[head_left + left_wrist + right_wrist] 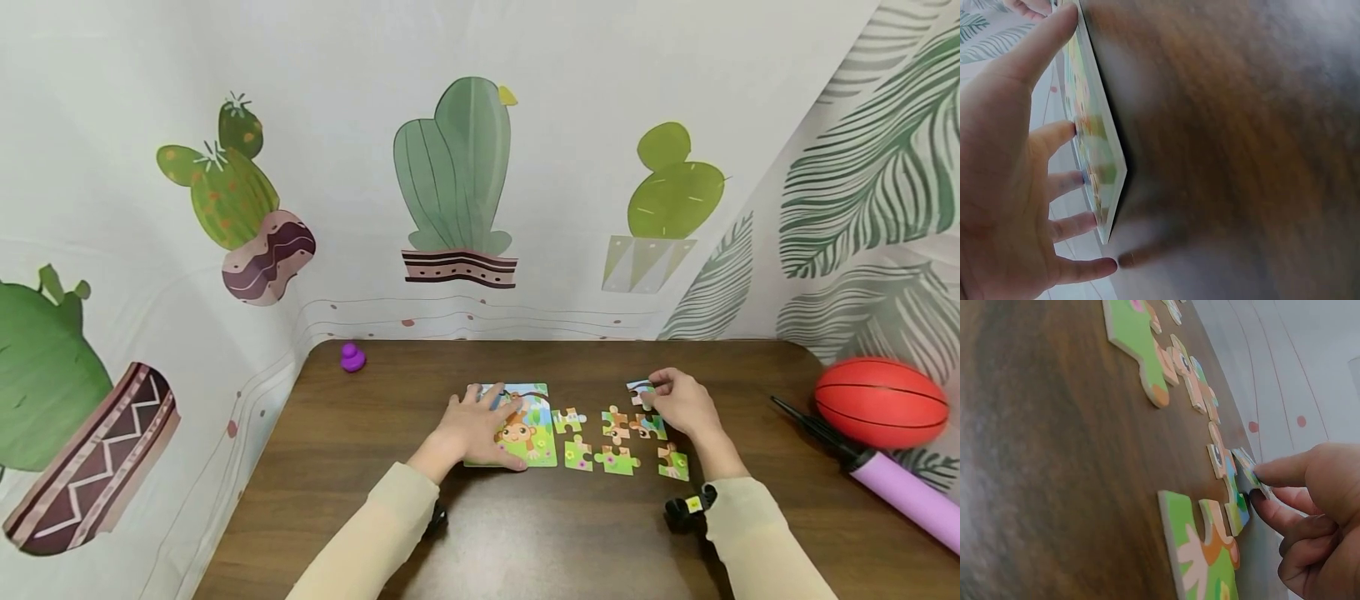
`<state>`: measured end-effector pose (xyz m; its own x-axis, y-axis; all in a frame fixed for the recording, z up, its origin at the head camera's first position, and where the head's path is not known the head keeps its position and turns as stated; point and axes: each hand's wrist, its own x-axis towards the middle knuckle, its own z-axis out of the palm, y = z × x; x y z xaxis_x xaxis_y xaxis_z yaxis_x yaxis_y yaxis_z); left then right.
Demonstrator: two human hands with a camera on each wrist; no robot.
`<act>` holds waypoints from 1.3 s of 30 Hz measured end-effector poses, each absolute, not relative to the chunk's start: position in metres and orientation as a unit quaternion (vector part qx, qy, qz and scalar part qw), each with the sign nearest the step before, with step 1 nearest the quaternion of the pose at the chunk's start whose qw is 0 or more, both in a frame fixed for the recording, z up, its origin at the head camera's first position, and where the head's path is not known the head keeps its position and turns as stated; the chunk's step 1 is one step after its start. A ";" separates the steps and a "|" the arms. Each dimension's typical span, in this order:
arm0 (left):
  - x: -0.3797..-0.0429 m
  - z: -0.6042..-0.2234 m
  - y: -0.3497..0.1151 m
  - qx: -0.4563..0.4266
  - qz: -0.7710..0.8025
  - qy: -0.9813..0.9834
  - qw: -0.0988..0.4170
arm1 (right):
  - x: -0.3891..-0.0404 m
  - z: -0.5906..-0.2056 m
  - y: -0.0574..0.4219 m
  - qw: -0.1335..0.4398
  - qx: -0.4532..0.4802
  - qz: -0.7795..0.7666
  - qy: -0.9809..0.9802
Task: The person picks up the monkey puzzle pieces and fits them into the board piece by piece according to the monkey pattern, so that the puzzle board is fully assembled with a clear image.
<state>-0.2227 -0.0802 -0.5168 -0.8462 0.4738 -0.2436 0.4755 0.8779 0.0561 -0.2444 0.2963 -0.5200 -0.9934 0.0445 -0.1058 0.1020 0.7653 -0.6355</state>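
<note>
My left hand (pixel 480 429) lies spread over a square picture board (pixel 542 425) with a cartoon monkey on it. In the left wrist view the thumb and several fingertips rest on the board, and the little finger reaches past its corner. Between thumb and fingers, my right hand (pixel 686 404) pinches a jigsaw piece (pixel 1246 467), tilted, at the far end of the loose pieces. Nearest to it lie a blue and brown jigsaw piece (pixel 649 427) and a green one (pixel 673 462). Other loose pieces, such as a green flowered one (pixel 618 461), spread between the hands.
A small purple toy (pixel 352 358) stands at the table's back left corner. On the right are a red ball (pixel 881 402) and a pump with a lilac barrel (pixel 903 496). A cactus-printed cloth (pixel 562 167) hangs behind the brown table (pixel 540 533).
</note>
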 end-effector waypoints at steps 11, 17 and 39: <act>-0.224 -0.517 -0.081 0.247 -0.003 0.960 0.130 | -0.246 -0.521 0.304 0.037 0.052 -0.349 0.935; -0.223 -0.516 -0.081 0.246 0.002 0.961 0.130 | -0.245 -0.520 0.308 0.056 0.057 -0.367 0.927; -0.224 -0.516 -0.080 0.251 -0.003 0.961 0.118 | -0.248 -0.508 0.296 0.039 0.061 -0.456 0.887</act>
<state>-0.2238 -0.0796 -0.5159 -0.8462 0.4815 -0.2283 0.4827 0.8741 0.0544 -0.2480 0.2960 -0.5079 -0.9895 0.0718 -0.1252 0.1436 0.5759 -0.8048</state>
